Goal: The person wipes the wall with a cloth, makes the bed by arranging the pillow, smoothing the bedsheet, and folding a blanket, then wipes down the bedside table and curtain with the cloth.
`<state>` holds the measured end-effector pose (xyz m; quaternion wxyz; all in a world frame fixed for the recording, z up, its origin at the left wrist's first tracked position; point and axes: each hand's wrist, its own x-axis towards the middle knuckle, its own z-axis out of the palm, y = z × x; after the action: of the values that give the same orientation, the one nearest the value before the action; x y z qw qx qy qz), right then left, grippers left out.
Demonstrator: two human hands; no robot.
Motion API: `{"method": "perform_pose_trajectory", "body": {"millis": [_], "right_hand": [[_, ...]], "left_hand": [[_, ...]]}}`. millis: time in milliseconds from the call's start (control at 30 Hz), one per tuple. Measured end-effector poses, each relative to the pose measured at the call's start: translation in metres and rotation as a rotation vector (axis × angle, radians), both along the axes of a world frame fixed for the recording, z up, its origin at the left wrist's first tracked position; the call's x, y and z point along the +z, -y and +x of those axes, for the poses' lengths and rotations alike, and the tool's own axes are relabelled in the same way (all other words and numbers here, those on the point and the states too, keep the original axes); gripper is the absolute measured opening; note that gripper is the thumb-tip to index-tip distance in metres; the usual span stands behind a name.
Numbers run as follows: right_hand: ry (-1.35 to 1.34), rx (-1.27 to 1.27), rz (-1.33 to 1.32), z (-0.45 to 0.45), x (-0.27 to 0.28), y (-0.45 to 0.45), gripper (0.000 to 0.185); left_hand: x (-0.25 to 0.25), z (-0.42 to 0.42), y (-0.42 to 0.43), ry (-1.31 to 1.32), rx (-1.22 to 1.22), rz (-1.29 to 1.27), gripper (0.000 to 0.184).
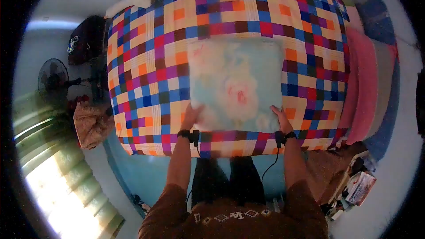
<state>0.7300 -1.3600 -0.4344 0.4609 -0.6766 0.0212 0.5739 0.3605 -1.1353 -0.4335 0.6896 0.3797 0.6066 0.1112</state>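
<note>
Two sets of fingers (pixel 276 110), left hand (pixel 190 118) and right hand (pixel 283 120), pinch a soft, square floral pillow (pixel 237 84) by its near sides, over the checked bedcover (pixel 150 73)! A bright curtain (pixel 73 186) hangs near a round fan (pixel 53 77).

A brown shirt (pixel 208 228), in front of the bed (pixel 170 13) at its near side, bears the only lettering clear enough to make out: a small, pale, interlocked monogram (pixel 237 215) that seems to read "LA". It sits mid-chest in a row of diamond-shaped motifs (pixel 221 217); an outlined mark (pixel 197 218) at one end is too small to tell. Past the bed's near right corner, a box (pixel 361 189) carries dark reddish print, too blurred to read. Left of the bed, a black item (pixel 88 40) has whitish marks, also illegible.
</note>
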Motion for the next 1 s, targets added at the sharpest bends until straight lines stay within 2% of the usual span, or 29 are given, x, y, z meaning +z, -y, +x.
{"method": "perform_pose_trajectory", "body": {"millis": [100, 200, 233, 267, 333, 367, 433, 467, 533, 567, 600, 633, 667, 700, 733, 767, 800, 900, 933, 1000], "right_hand": [[-0.119, 0.062, -0.044, -0.004, 0.057, -0.019, 0.048], [-0.266, 0.212, -0.079, -0.007, 0.096, -0.012, 0.046], [-0.047, 0.497, 0.085, -0.008, 0.096, 0.003, 0.045], [0.178, 0.777, 0.252, -0.007, 0.086, 0.029, 0.044], [0.098, 0.968, 0.208, -0.022, 0.047, 0.079, 0.042], [-0.205, 0.863, -0.007, -0.038, 0.013, 0.103, 0.041], [-0.458, 0.694, -0.109, -0.061, -0.001, 0.116, 0.041], [-0.418, 0.645, 0.004, -0.075, 0.003, 0.112, 0.043], [-0.39, 0.673, -0.117, -0.083, -0.021, 0.108, 0.058], [-0.274, 0.486, -0.088, -0.082, -0.029, 0.104, 0.057], [-0.162, 0.305, -0.058, -0.084, -0.021, 0.09, 0.055], [-0.054, 0.133, -0.023, -0.088, -0.006, 0.07, 0.055], [-0.001, 0.085, -0.027, -0.092, 0.012, 0.046, 0.057], [0.053, 0.039, -0.031, -0.096, 0.033, 0.02, 0.059], [0.101, 0.083, -0.061, -0.095, 0.02, 0.012, 0.057], [0.152, 0.12, -0.089, -0.095, 0.008, 0.007, 0.054], [0.166, 0.175, 0.023, -0.096, 0.003, 0.011, 0.047], [-0.234, 0.044, -0.145, -0.108, 0.04, -0.008, 0.045], [-0.169, 0.085, -0.143, -0.114, 0.059, -0.009, 0.04], [-0.092, 0.199, -0.031, -0.133, 0.1, -0.019, 0.041]], "left_hand": [[0.028, 0.004, 0.005, 0.02, 0.03, 0.055, 0.045], [0.065, -0.017, 0.022, 0.005, 0.045, 0.129, 0.043], [0.08, -0.029, 0.03, 0.007, 0.047, 0.152, 0.043], [0.103, -0.039, 0.037, -0.012, 0.059, 0.023, 0.043], [0.114, -0.068, 0.059, -0.05, 0.05, -0.056, 0.043], [0.118, -0.082, 0.069, -0.07, 0.045, -0.096, 0.043], [0.098, -0.112, 0.092, -0.108, -0.041, -0.08, 0.05], [0.081, -0.122, 0.097, -0.127, -0.086, -0.071, 0.053], [0.047, -0.129, 0.095, -0.198, -0.106, -0.022, 0.063], [0.032, -0.132, 0.093, -0.234, -0.109, 0.003, 0.067], [0.023, -0.125, 0.087, -0.118, -0.014, 0.083, 0.081], [0.025, -0.114, 0.076, -0.002, 0.065, 0.097, 0.084], [0.032, -0.105, 0.061, 0.112, 0.151, 0.121, 0.086], [-0.015, -0.116, 0.057, 0.03, 0.072, 0.18, 0.078], [-0.031, -0.115, 0.054, -0.016, 0.032, 0.219, 0.075], [-0.033, -0.109, 0.05, -0.055, -0.013, 0.255, 0.072], [-0.027, -0.102, 0.045, -0.068, -0.047, 0.286, 0.07], [0.003, -0.099, 0.04, -0.08, -0.118, 0.42, 0.062], [0.016, -0.102, 0.041, -0.085, -0.133, 0.478, 0.06], [0.045, -0.117, 0.043, -0.084, -0.145, 0.587, 0.057]]}}
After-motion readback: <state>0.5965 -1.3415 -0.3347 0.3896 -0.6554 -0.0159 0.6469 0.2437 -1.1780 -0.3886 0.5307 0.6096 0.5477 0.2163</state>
